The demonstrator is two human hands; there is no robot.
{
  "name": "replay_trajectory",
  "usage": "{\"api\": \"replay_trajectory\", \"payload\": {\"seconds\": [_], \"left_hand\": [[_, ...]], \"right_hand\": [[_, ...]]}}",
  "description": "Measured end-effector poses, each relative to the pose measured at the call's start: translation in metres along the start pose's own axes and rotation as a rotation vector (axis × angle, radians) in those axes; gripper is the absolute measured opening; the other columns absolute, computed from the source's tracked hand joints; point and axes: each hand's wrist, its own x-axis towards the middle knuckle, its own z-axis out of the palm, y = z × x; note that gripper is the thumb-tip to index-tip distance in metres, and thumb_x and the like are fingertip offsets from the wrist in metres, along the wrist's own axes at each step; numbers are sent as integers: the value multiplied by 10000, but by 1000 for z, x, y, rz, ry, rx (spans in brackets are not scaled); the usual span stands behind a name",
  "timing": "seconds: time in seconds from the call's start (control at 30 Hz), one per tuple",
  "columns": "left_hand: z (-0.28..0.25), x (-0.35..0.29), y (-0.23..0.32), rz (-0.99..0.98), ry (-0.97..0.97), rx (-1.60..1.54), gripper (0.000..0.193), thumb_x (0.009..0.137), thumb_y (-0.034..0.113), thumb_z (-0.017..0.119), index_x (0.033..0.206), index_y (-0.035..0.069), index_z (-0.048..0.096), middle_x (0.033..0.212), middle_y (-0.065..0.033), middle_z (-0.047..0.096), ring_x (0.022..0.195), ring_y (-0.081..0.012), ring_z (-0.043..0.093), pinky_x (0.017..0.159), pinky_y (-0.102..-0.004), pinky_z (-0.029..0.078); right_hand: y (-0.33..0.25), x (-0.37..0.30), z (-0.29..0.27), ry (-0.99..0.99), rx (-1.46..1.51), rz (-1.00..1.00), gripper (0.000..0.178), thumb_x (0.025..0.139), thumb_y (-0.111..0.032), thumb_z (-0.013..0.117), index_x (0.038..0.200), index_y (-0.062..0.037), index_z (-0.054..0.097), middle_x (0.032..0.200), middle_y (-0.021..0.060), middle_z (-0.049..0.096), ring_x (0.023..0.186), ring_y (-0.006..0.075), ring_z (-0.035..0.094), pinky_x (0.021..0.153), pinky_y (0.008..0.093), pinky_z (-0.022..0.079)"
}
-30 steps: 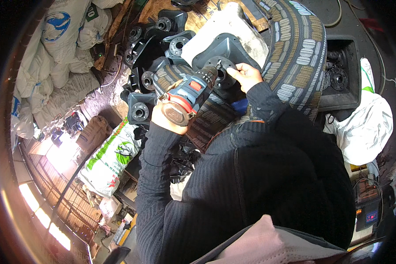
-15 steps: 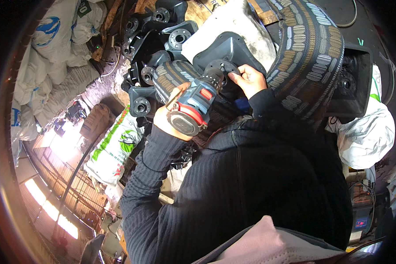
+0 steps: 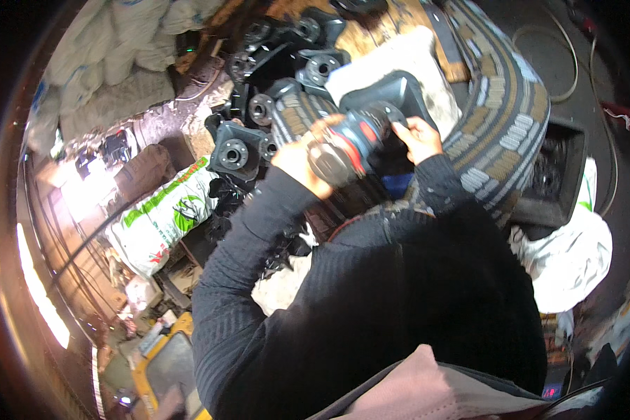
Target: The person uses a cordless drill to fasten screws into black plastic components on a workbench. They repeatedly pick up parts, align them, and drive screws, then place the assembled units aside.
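My left hand [image 3: 299, 162] is wrapped round a blue-grey and red power drill [image 3: 357, 138]. Its front end meets the round flange of a black funnel-shaped part [image 3: 407, 89] lying in front of me. Motion blur hides the tip and whatever it touches. At the flange's right side, my right hand [image 3: 421, 140] is closed, thumb and fingers pinching at the rim. Whether a small fastener is also between those fingers I cannot tell. The part leans over a patterned, striped fabric covering my legs [image 3: 505, 115], against a white cloth sack [image 3: 437, 105].
Several similar black flanged parts [image 3: 234, 154] are heaped at the far left. Another black square-mouthed part [image 3: 560, 171] lies at the right, above a white bag [image 3: 570, 259]. White sacks [image 3: 112, 77] are stacked at the upper left; a green-and-white sack [image 3: 164, 213] lies below them.
The whole view has shifted and blurred. The drill's body has turned, pointing more to the right across the flange. Both hands keep their holds.
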Motion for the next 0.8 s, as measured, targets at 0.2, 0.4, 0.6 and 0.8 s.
{"api": "replay_trajectory", "payload": {"seconds": [0.2, 0.4, 0.6, 0.8], "left_hand": [[28, -84, 10, -64, -63, -249, 752, 611, 159, 703, 1283, 149, 368, 1063, -139, 583, 904, -303, 603, 801, -369, 475], [102, -151, -43, 94, 194, -192, 780, 638, 97, 608, 1351, 111, 291, 1171, -158, 513, 989, -313, 503, 890, -371, 385], [97, -158, -66, -15, 690, -1433, 625, 776, 276, 669, 1268, 21, 381, 1182, -94, 517, 938, -141, 534, 861, -297, 417], [66, -257, -107, -639, 1355, -954, 331, 737, 335, 704, 746, 19, 607, 627, 6, 558, 543, -67, 460, 495, -241, 395]], "right_hand": [[-9, 2, -2, 44, 78, 39, 171, 776, -146, 676, 820, -88, 521, 536, -72, 341, 349, 22, 235, 324, 211, 183], [-49, -29, 16, -163, 47, -99, 103, 823, -125, 610, 795, -126, 511, 573, -54, 447, 343, 20, 247, 310, 195, 196], [-40, -81, 123, -625, -96, 72, 150, 843, -222, 580, 966, -144, 545, 855, -9, 590, 449, 35, 380, 326, 173, 225], [-35, -92, 158, -571, -272, 219, 485, 874, -298, 531, 1275, -60, 399, 547, -79, 217, 431, 21, 209, 349, 178, 171]]}}
